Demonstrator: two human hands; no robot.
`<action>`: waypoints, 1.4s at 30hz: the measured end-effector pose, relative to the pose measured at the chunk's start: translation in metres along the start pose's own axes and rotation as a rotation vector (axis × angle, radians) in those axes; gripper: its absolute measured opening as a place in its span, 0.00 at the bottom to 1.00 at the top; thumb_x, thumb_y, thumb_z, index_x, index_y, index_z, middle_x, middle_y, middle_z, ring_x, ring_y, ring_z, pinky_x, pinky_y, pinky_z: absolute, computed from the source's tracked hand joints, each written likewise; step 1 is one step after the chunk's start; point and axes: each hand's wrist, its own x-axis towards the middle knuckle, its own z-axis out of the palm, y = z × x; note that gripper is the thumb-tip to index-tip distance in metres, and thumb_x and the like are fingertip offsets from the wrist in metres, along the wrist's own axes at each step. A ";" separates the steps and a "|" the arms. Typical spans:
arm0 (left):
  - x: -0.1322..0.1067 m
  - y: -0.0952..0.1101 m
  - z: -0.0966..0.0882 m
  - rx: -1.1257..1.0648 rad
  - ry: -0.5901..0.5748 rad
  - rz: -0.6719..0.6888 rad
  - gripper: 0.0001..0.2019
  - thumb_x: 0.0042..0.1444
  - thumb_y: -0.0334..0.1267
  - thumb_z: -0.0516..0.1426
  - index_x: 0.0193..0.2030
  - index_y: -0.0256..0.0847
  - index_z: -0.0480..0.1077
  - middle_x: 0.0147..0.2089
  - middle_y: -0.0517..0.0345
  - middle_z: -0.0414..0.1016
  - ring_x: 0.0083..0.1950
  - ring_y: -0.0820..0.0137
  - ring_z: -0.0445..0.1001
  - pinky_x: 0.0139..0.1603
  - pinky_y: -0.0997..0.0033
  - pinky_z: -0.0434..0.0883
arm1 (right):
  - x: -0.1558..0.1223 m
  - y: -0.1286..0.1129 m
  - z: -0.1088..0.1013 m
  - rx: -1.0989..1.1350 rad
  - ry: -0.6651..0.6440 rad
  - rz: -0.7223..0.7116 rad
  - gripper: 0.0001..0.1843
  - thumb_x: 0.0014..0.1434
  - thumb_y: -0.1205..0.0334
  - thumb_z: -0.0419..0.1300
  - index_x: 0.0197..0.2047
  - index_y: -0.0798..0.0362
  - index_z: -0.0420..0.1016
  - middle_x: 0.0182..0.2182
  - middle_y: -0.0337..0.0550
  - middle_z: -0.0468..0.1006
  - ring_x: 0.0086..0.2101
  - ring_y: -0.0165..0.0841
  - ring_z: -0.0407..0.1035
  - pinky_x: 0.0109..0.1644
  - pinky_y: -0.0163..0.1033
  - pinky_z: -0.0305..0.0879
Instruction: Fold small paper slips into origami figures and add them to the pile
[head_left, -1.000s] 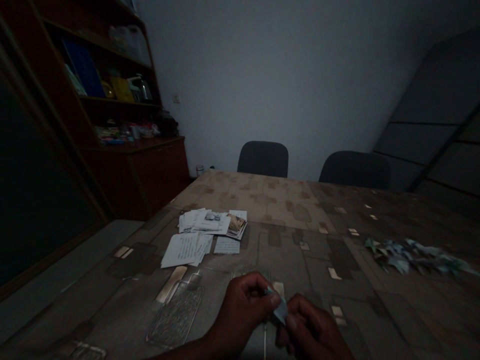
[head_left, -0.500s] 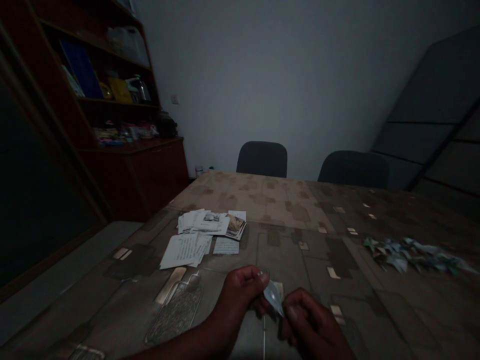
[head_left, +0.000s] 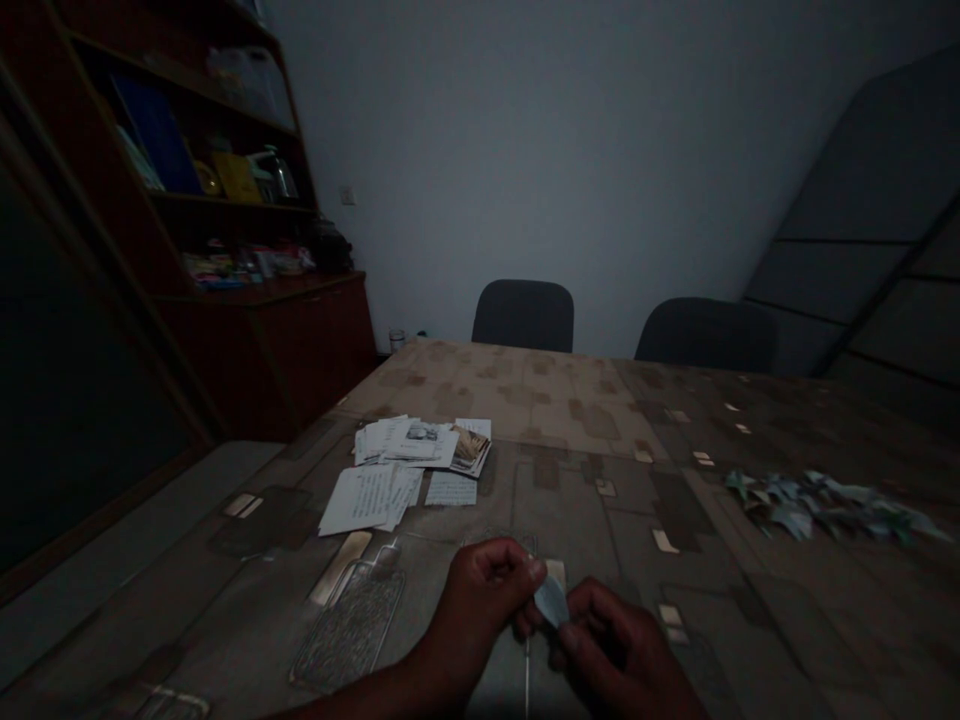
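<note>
Between my two hands is a small pale piece of folded paper (head_left: 553,601), held just above the near part of the table. My left hand (head_left: 491,590) pinches its upper left end between thumb and fingers. At its lower right end, my right hand (head_left: 611,635) has its thumb and forefinger closed on the edge. The fingertips hide part of the paper, and the dim light blurs its folds.
Piles of printed paper cards (head_left: 405,445) lie ahead to the left on the patterned tablecloth (head_left: 540,400). A heap of folded paper pieces (head_left: 825,505) lies at the right. Two chairs (head_left: 523,313) stand beyond the table, with a shelf cabinet (head_left: 300,330) at the left.
The folded paper has turned slightly in my fingers and shows a broader face. My right hand has shifted a little; both hands keep their pinch.
</note>
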 end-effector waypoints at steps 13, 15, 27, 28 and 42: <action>0.003 -0.006 -0.004 -0.180 -0.129 0.027 0.16 0.56 0.48 0.60 0.37 0.33 0.73 0.23 0.57 0.74 0.23 0.73 0.70 0.27 0.75 0.65 | 0.001 0.000 -0.001 0.236 0.051 0.083 0.27 0.57 0.34 0.56 0.27 0.52 0.67 0.22 0.38 0.71 0.24 0.31 0.63 0.31 0.35 0.58; 0.002 -0.008 -0.005 -0.158 -0.152 0.043 0.16 0.56 0.47 0.61 0.38 0.33 0.73 0.23 0.57 0.74 0.23 0.73 0.70 0.27 0.75 0.65 | 0.001 0.001 -0.001 0.253 0.050 0.063 0.27 0.57 0.35 0.56 0.27 0.52 0.67 0.21 0.38 0.71 0.24 0.30 0.62 0.30 0.35 0.57; 0.001 -0.003 0.000 -0.118 -0.146 0.040 0.19 0.51 0.49 0.64 0.39 0.33 0.73 0.21 0.59 0.72 0.21 0.75 0.68 0.24 0.76 0.64 | -0.001 0.001 -0.001 0.202 -0.006 0.003 0.26 0.61 0.37 0.53 0.28 0.52 0.68 0.23 0.39 0.71 0.25 0.30 0.60 0.30 0.35 0.54; 0.000 -0.003 0.000 -0.119 -0.149 0.039 0.19 0.51 0.50 0.64 0.39 0.32 0.73 0.21 0.59 0.72 0.21 0.75 0.68 0.24 0.76 0.64 | -0.001 0.000 -0.001 0.203 -0.008 0.008 0.26 0.61 0.37 0.53 0.28 0.52 0.68 0.23 0.39 0.70 0.25 0.30 0.60 0.30 0.35 0.54; -0.002 0.004 0.006 -0.039 -0.008 -0.013 0.10 0.44 0.38 0.64 0.30 0.33 0.72 0.20 0.60 0.72 0.19 0.76 0.68 0.23 0.77 0.64 | -0.002 0.005 0.002 0.135 0.080 -0.042 0.19 0.61 0.42 0.55 0.35 0.51 0.70 0.27 0.40 0.75 0.28 0.32 0.65 0.32 0.35 0.58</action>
